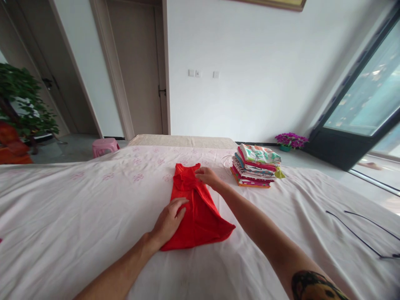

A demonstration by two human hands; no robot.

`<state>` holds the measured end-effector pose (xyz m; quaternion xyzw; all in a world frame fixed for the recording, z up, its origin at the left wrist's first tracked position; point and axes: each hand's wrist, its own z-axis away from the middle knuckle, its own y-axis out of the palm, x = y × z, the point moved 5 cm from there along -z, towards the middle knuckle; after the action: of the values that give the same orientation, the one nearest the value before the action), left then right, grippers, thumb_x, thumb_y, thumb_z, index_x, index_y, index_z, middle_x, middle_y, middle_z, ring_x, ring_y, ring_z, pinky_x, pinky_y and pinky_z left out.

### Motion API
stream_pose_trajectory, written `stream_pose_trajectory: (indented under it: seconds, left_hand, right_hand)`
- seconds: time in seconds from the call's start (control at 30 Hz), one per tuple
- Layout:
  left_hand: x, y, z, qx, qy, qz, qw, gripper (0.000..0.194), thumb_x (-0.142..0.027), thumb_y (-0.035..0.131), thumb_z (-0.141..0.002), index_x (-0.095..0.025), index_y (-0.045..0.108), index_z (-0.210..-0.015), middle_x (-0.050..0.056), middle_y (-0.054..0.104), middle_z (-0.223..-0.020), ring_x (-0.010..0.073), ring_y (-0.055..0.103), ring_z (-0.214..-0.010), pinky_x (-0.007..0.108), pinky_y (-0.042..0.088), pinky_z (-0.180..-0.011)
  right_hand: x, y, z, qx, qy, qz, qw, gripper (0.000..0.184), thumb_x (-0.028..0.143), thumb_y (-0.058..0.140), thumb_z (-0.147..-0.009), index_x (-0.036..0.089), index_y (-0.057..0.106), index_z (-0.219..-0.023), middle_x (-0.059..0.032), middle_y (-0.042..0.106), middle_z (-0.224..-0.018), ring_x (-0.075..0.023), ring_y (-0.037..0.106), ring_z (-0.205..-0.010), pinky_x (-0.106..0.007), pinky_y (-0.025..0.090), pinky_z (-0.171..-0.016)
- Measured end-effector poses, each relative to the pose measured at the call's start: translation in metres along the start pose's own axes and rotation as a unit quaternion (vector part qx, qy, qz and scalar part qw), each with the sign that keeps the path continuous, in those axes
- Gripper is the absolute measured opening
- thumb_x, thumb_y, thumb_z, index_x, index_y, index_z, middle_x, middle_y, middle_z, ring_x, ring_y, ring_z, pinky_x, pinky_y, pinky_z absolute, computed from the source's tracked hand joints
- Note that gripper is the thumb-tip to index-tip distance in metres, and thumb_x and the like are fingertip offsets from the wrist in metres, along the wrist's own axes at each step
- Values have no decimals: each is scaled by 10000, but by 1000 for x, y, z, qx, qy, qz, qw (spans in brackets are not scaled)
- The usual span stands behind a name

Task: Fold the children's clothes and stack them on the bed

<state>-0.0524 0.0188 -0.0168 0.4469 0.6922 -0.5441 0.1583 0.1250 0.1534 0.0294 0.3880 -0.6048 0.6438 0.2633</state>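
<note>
A red sleeveless dress lies on the white bedsheet in front of me, its neck end pointing away and its wide hem toward me. One side looks partly folded inward, and the hem's right corner sticks out. My left hand rests on the dress's left side with its fingers stretched out over the cloth. At the upper right edge, just below the shoulder, my right hand pinches the red fabric between thumb and fingers. The fingertips partly cover the cloth there.
A stack of folded clothes stands on the bed to the right of the dress. Dark-framed glasses or thin black rods lie at the far right. Beyond the bed are a pink stool and a pot of purple flowers.
</note>
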Motion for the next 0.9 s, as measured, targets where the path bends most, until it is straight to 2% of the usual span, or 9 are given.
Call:
stream_pose_trajectory:
  seconds: [0.1, 0.17, 0.3, 0.4, 0.5, 0.6, 0.73, 0.8, 0.9]
  left_hand:
    - [17, -9, -14, -51, -62, 48, 996, 347, -247, 474, -906, -187, 615, -1217, 80, 677, -1239, 177, 662, -1078, 342, 507, -989]
    - [32, -14, -28, -71, -115, 50, 990, 366, -261, 489, -891, -178, 600, -1229, 91, 678, -1231, 173, 687, -993, 322, 534, -920]
    - [51, -22, -66, -75, -180, -49, 980, 394, -318, 485, -898, -170, 581, -1250, 114, 650, -1267, 195, 645, -1124, 302, 505, -950]
    - [57, -27, -93, -75, -228, -102, 965, 541, -467, 513, -880, -167, 526, -1331, 183, 577, -1344, 291, 599, -1206, 407, 478, -980]
    - [63, -27, -113, -61, -278, -145, 948, 707, -602, 556, -809, -164, 505, -1361, 246, 550, -1345, 383, 616, -1156, 490, 485, -913]
    - [67, -23, -127, -48, -284, -160, 944, 567, -527, 637, -750, -197, 620, -1210, 205, 628, -1257, 384, 645, -1092, 463, 491, -861]
    - [71, -22, -141, -50, -266, -154, 950, 186, -343, 623, -753, -247, 690, -898, 85, 735, -1047, 308, 676, -1013, 371, 484, -817]
    - [73, -26, -145, -74, -260, -142, 952, 178, -321, 571, -790, -253, 680, -913, 66, 741, -1038, 284, 676, -1003, 350, 478, -804]
    - [79, -30, -149, -113, -254, -114, 954, 232, -305, 501, -838, -238, 655, -998, 73, 733, -1081, 257, 672, -1008, 329, 476, -794]
  right_hand:
    - [-13, -27, 39, 50, 7, 92, 994, 207, 269, 635, -782, 136, 678, -935, -13, 650, -721, -132, 599, -643, -211, 406, -563]
    - [-17, -37, 73, 93, 18, 146, 985, 250, 357, 624, -809, 161, 674, -956, -36, 687, -818, -146, 623, -691, -227, 413, -588]
    - [-9, -38, 140, 130, 17, 287, 949, 400, 516, 648, -775, 233, 643, -1057, -52, 707, -994, -230, 650, -873, -301, 419, -710]
    - [-3, -28, 172, 130, 8, 332, 934, 380, 438, 642, -769, 237, 605, -1089, -66, 694, -1079, -263, 652, -948, -315, 404, -730]
    - [-1, -23, 183, 103, -3, 354, 929, 357, 252, 565, -777, 232, 591, -1132, -70, 687, -1104, -254, 652, -990, -300, 386, -722]
    - [2, -21, 181, 82, -25, 365, 927, 370, 154, 482, -795, 236, 613, -1131, -60, 689, -1094, -220, 659, -954, -285, 359, -687]
    - [21, -13, 180, 52, -53, 343, 936, 314, 156, 472, -834, 250, 645, -1078, -37, 686, -1030, -183, 654, -860, -275, 338, -659]
    - [32, -1, 183, 55, -76, 315, 944, 265, 190, 481, -865, 251, 647, -1063, -33, 679, -1008, -173, 646, -844, -269, 343, -664]
    - [40, 23, 191, 116, -116, 280, 946, 168, 318, 546, -892, 231, 660, -977, -35, 671, -963, -173, 632, -834, -259, 358, -670]
